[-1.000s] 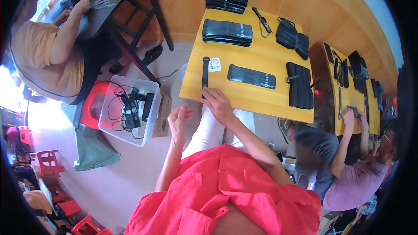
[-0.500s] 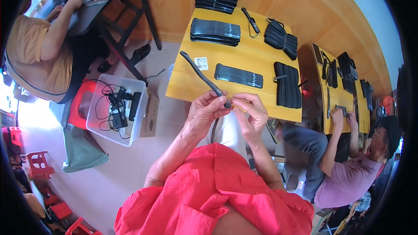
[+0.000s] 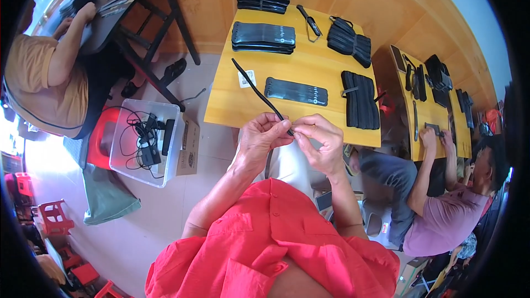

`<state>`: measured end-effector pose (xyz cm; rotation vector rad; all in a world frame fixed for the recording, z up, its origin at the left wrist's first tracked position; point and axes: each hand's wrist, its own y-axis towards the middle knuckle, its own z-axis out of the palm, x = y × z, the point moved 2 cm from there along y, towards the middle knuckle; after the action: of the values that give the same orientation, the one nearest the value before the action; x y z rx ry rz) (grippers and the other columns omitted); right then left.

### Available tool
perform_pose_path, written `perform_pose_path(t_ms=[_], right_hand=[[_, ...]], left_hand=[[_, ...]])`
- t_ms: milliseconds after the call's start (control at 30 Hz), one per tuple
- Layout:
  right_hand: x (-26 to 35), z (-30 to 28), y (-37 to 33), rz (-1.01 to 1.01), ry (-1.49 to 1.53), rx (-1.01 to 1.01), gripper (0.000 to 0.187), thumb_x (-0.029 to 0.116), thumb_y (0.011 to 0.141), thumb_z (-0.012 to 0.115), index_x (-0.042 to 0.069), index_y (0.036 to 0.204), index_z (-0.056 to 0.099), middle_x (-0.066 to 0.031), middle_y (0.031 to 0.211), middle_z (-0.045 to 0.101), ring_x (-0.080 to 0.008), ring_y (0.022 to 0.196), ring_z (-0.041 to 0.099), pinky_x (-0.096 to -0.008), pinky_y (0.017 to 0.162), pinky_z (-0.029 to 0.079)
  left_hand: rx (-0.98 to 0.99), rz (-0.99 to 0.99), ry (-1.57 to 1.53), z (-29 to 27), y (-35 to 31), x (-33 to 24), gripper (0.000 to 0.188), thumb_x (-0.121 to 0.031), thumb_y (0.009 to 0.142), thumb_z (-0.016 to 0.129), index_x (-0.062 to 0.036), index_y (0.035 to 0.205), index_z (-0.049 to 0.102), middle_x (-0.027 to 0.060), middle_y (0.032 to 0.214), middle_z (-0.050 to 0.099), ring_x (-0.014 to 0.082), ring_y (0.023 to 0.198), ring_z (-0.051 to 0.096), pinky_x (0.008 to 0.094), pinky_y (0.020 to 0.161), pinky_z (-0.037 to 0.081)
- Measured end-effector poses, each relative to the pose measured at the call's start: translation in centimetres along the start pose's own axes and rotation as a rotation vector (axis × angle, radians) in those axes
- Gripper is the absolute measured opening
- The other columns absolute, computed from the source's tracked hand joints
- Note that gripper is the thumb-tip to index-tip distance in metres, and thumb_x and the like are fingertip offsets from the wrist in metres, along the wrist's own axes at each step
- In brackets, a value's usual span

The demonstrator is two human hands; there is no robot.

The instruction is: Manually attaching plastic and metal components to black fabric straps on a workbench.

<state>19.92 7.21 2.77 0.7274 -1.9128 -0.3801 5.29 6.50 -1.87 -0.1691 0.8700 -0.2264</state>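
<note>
Both my hands hold a long, narrow black strap above the near edge of the yellow table. My left hand pinches it near its lower end, thumb against fingers. My right hand is closed on the tip beside the left fingertips, its thumb and fingers pressed together. The strap's free length slants up and left over the table, past a white printed label. Just beyond my hands lies a flat black panel of strips. What lies between my fingertips is partly hidden.
Behind the panel stand stacks of similar black pieces, and at right lie tied black bundles. A thin black tool-like item lies between. A clear bin of cables sits on the floor left. Co-workers sit either side.
My right hand's fingers, spread earlier, have closed in on the strap's tip. The strap has turned and now looks thinner. The whole view has shifted slightly.
</note>
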Motion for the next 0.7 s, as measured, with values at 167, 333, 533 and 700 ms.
perform_pose_path(t_ms=[167, 333, 533, 700], right_hand=[[0.31, -0.11, 0.25, -0.052, -0.068, 0.041, 0.012, -0.005, 0.07, 0.063, -0.003, 0.082, 0.063, -0.0125, 0.081, 0.061, -0.0234, 0.069, 0.062, -0.0286, 0.06, 0.049], [0.07, -0.01, 0.09, -0.059, -0.122, 0.058, 0.015, -0.006, 0.07, 0.063, -0.004, 0.085, 0.061, -0.0137, 0.083, 0.06, -0.0258, 0.07, 0.061, -0.0302, 0.059, 0.049], [0.24, 0.06, 0.03, -0.051, -0.134, 0.074, 0.016, -0.006, 0.07, 0.064, -0.004, 0.085, 0.06, -0.0139, 0.085, 0.06, -0.0269, 0.071, 0.061, -0.0318, 0.06, 0.05], [0.28, 0.18, 0.01, -0.055, -0.16, 0.057, 0.016, -0.007, 0.071, 0.063, -0.004, 0.086, 0.06, -0.0142, 0.084, 0.059, -0.028, 0.073, 0.061, -0.0323, 0.062, 0.05]], left_hand=[[-0.025, -0.006, -0.008, 0.07, 0.0, 0.02, 0.015, -0.01, 0.081, 0.065, -0.0018, 0.089, 0.055, 0.0068, 0.082, 0.064, 0.012, 0.071, 0.062, 0.0249, 0.066, 0.055], [-0.038, 0.016, 0.001, 0.16, 0.16, 0.18, 0.015, -0.008, 0.081, 0.065, -0.0012, 0.089, 0.054, 0.0076, 0.082, 0.064, 0.0123, 0.071, 0.063, 0.0248, 0.067, 0.054], [-0.048, 0.048, 0.03, 0.23, 0.05, 0.33, 0.017, -0.007, 0.08, 0.066, -0.0004, 0.089, 0.053, 0.0087, 0.082, 0.064, 0.0125, 0.071, 0.063, 0.0245, 0.066, 0.054], [-0.077, 0.083, 0.026, 0.42, 0.17, 0.64, 0.019, -0.006, 0.079, 0.067, -0.0003, 0.089, 0.052, 0.0086, 0.081, 0.063, 0.0125, 0.071, 0.062, 0.0236, 0.065, 0.054]])
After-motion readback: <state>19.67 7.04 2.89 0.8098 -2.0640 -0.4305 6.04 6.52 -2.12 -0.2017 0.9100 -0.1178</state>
